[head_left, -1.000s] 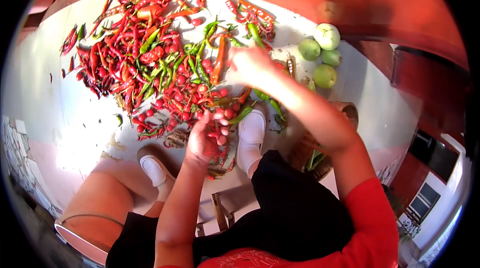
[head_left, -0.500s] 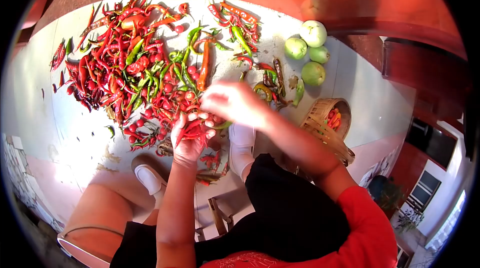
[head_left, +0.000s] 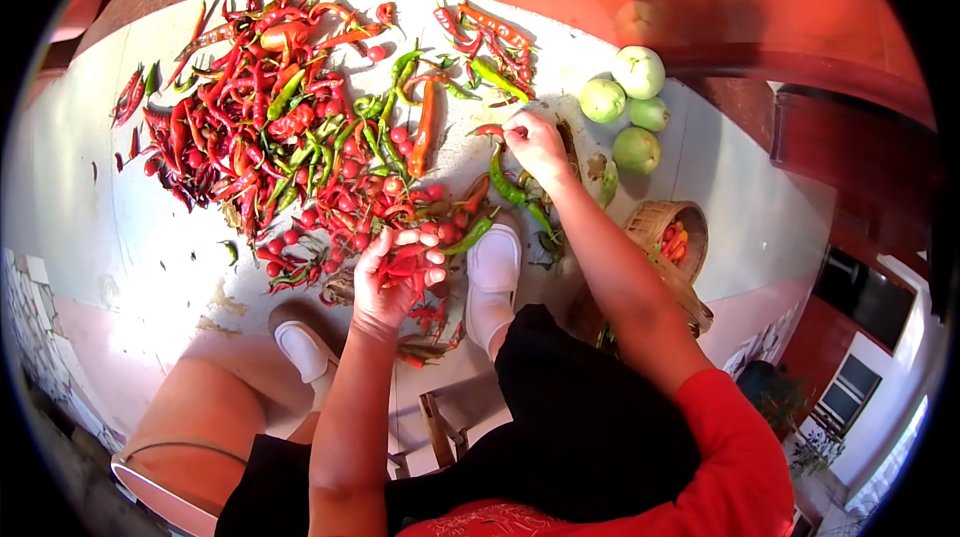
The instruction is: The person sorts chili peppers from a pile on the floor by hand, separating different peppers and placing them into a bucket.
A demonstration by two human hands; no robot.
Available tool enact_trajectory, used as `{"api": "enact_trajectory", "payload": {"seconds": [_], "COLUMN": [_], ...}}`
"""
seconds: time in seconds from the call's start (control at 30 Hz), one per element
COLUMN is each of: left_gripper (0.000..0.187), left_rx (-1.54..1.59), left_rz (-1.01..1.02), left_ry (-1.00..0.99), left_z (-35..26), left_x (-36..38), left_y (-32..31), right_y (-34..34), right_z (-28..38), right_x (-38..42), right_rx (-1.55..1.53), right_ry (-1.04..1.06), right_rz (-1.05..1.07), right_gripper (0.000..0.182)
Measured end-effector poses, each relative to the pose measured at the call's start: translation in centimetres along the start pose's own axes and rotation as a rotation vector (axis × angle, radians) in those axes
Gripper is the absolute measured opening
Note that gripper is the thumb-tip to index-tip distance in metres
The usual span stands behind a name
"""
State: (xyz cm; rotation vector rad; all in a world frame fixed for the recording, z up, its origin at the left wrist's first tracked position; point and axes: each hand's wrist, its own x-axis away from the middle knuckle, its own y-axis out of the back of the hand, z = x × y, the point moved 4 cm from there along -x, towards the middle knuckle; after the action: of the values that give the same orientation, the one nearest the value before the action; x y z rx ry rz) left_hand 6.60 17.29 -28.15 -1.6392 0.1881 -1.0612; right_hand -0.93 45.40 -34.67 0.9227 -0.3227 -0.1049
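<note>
My left hand (head_left: pixel 395 282) is palm up with its fingers curled around several small red chili peppers (head_left: pixel 402 269). Away to the right, my right hand (head_left: pixel 537 149) pinches at the stem end of a red chili pepper (head_left: pixel 486 130); the fingertips partly cover it. Just below that hand, a long curved green chili pepper (head_left: pixel 506 187) lies among darker peppers. A large heap of red chili peppers (head_left: pixel 235 102) spreads to the left, with green ones (head_left: pixel 320 152) and round red peppers (head_left: pixel 350 199) mixed in towards my left hand.
Several pale green round gourds (head_left: pixel 638 73) sit at the right of the light floor. A wicker basket (head_left: pixel 655 222) with a few orange-red peppers (head_left: pixel 675 242) stands by my right forearm. My white shoes (head_left: pixel 494 259) are close to the heap, and an orange bucket (head_left: pixel 195 437) is at lower left.
My right hand has moved up and right, away from my left hand, to the loose red chili pepper. The left hand stays nearly in place with its peppers. The view has shifted slightly.
</note>
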Motion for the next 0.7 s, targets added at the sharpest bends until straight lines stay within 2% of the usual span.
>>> {"api": "enact_trajectory", "payload": {"seconds": [0.07, 0.13, 0.2, 0.27, 0.33, 0.37, 0.4, 0.47, 0.53, 0.6, 0.7], "left_gripper": [0.043, 0.043, 0.044, 0.04, 0.04, 0.04, 0.04, 0.039, 0.041, 0.044, 0.045], "left_rx": [-0.026, -0.028, -0.028, -0.006, -0.017, -0.023, -0.022, 0.004, 0.008, 0.042, 0.084], "left_rz": [-0.044, -0.041, -0.042, -0.028, -0.028, -0.029, -0.03, 0.007, 0.052, 0.059, 0.043], "left_ry": [0.009, 0.01, 0.012, 0.03, 0.038, 0.046, 0.046, 0.047, 0.016, 0.033, 0.014], "left_z": [0.1, 0.2, 0.4, 0.6, 0.5, 0.6, 0.6, 0.6, 0.8, 1.1, 1.0], "left_x": [0.1, 0.0, -0.1, -0.3, -0.3, -0.3, -0.3, -0.6, -1.1, -2.0, -3.1], "left_y": [0.2, 0.1, 0.2, 0.2, 0.1, 0.1, 0.1, -0.4, -1.0, -1.1, -2.3], "right_y": [0.8, 0.4, -0.1, 0.0, -0.6, -0.6, 1.4, 3.6, 4.1, 4.1, 4.6], "right_z": [0.5, 1.7, 1.9, 2.0, -0.2, -1.1, 1.1, 3.0, 4.8, 6.3, 10.8], "right_x": [0.4, 0.4, 0.3, -0.5, -1.4, -1.7, -1.1, 0.3, 2.1, 3.6, 5.8], "right_rx": [0.085, 0.106, 0.302, 0.325, 0.048, -0.28, -0.687, -1.049, -1.261, -1.26, -1.017], "right_ry": [0.114, 0.134, 0.019, 0.001, -0.007, 0.038, -0.218, -0.523, -0.571, -0.54, -0.416], "right_rz": [-0.088, -0.075, -0.006, 0.05, 0.101, 0.021, 0.155, 0.376, 0.506, 0.641, 0.721], "right_gripper": [0.017, 0.017, 0.018, 0.016, 0.013, 0.01, 0.009, 0.011, 0.012, 0.013, 0.014]}}
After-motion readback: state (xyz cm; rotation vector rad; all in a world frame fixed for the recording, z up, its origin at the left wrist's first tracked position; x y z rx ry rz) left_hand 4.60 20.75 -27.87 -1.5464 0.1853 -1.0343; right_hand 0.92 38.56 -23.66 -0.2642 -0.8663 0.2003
